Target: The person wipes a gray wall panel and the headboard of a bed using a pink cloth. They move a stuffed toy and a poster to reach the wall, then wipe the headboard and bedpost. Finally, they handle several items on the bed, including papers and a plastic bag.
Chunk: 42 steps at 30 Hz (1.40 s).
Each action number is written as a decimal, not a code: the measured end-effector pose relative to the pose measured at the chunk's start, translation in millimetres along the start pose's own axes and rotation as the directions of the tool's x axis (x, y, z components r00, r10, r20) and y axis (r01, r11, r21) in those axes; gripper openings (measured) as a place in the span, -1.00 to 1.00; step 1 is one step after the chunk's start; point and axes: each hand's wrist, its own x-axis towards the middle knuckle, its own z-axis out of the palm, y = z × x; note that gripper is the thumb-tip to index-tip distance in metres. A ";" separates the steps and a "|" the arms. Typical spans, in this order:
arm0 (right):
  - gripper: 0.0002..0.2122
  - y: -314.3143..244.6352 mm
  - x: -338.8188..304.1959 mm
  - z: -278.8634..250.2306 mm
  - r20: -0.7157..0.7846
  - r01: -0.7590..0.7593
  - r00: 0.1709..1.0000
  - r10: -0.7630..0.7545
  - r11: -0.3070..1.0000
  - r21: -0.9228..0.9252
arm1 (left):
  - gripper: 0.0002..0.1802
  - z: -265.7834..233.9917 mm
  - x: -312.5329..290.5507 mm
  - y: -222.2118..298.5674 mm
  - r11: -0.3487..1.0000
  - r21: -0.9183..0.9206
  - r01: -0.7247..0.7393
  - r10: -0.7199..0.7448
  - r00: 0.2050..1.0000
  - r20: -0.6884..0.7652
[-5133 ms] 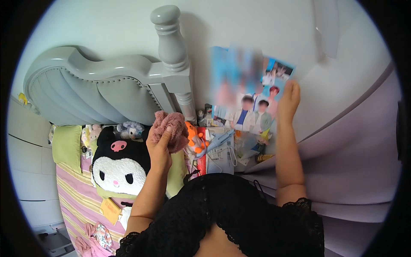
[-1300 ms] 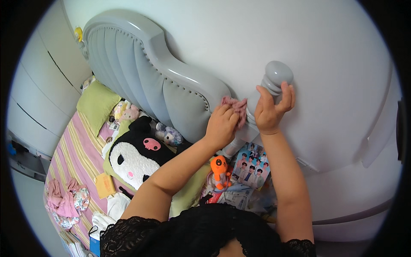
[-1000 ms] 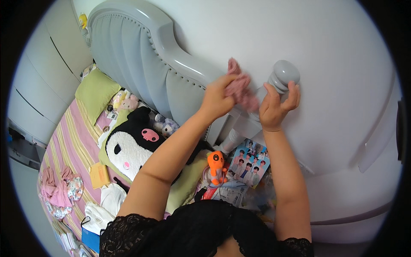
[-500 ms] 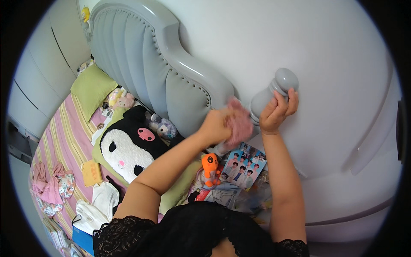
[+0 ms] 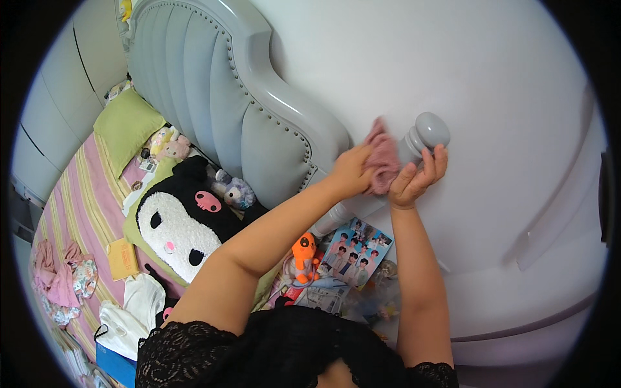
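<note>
My left hand [image 5: 352, 171] is closed around a crumpled pink cloth [image 5: 383, 156], which lies against the grey bedpost [image 5: 409, 147] at the end of the headboard. The cloth and hand cover the lower part of the post, and motion slightly smears them. My right hand [image 5: 419, 180] is just below the post's round knob [image 5: 432, 129]. Its fingers are apart and loosely curled, close to the post; I cannot tell whether they touch it. The grey padded headboard [image 5: 220, 97], edged with studs, stretches away to the left.
Below my arms lie a photo card [image 5: 357, 252], an orange toy [image 5: 304, 257] and plastic-wrapped items [image 5: 375, 301]. A black-and-white character cushion [image 5: 178, 226], a green pillow [image 5: 128, 129], small plush toys [image 5: 234, 189] and clothes [image 5: 61, 278] cover the striped bed. A pale wall [image 5: 504, 142] rises at right.
My left hand has moved the pink cloth right and upward along the bedpost, nearer the knob. My right hand has dropped slightly, its fingertips now below the knob. The view has shifted a little.
</note>
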 end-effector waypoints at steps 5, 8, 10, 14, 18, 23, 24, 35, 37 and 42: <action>-0.65 -3.7 2.7 -16.9 0.138 0.005 0.990 0.006 0.997 -0.082 | -0.52 -16.1 -41.3 14.8 0.993 0.108 0.043 -0.052 0.996 0.075; -0.63 -4.2 15.3 -30.2 0.097 -0.200 0.979 0.180 0.942 0.270 | -0.49 -26.4 8.7 43.4 0.985 -0.155 0.068 -0.076 0.996 -0.043; -0.59 -12.1 33.7 -38.0 0.086 -0.398 0.905 0.416 0.759 0.515 | -0.28 -25.6 51.1 72.0 0.965 -0.260 0.020 -0.031 0.999 -0.040; -0.48 -7.4 58.9 -30.1 0.265 -0.633 0.695 0.668 0.395 0.666 | -0.02 1.2 86.0 87.4 0.971 -0.234 0.049 -0.044 0.999 0.024; -0.44 -10.7 50.6 -27.5 0.378 -0.728 0.677 0.631 0.498 0.471 | -0.02 11.0 75.0 88.1 0.946 -0.249 0.207 -0.203 0.978 0.039; -0.40 -17.3 62.0 -43.1 0.498 -0.775 0.599 0.627 0.296 0.559 | 0.00 20.3 23.8 56.8 0.993 0.017 0.114 -0.114 0.994 0.000; -0.40 -19.2 65.5 -43.9 0.504 -0.790 0.586 0.635 0.310 0.529 | 0.00 20.2 8.9 52.5 0.996 0.073 0.049 -0.048 0.999 -0.024; -0.42 1.6 65.3 -52.5 0.509 -0.833 0.523 0.684 0.283 0.476 | -0.38 -21.8 -17.8 33.5 0.976 0.195 0.098 -0.103 0.995 0.016; -0.40 9.9 64.2 -58.3 0.519 -0.828 0.514 0.683 0.237 0.509 | -0.26 -18.8 24.1 67.9 0.991 0.130 -0.028 0.035 0.998 -0.052; -0.39 8.4 85.8 -69.2 0.630 -0.912 0.318 0.709 0.047 0.408 | -0.23 29.2 84.5 111.0 0.938 0.285 -0.195 0.245 0.957 -0.152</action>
